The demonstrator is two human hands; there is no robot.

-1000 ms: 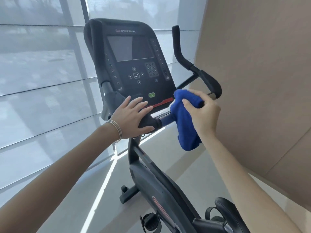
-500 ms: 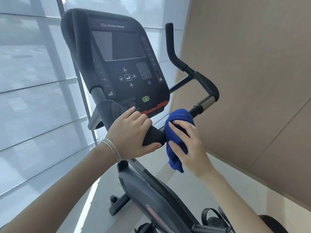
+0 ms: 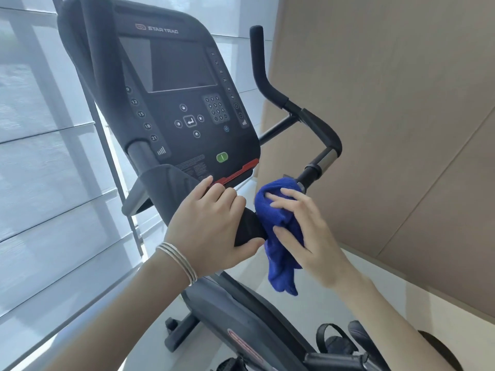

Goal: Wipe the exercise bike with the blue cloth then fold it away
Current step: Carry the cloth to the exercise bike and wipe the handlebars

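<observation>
Left hand [image 3: 211, 226] grips the bar [image 3: 249, 230] of the bike [image 3: 187, 108]; at its 3 o'clock, right hand [image 3: 305, 234] clasps the cloth [image 3: 278, 210] round it.

Blue cloth [image 3: 278, 210], black bike [image 3: 171, 111].

The single head-worn wide-angle camera looks forward and down, close upon the exercise bike [image 3: 230, 306], its console [image 3: 187, 108] filling the upper frame.

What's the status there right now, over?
Left hand grips handlebar. Right hand holds blue cloth round the bar. Nothing seen in the way.
</observation>
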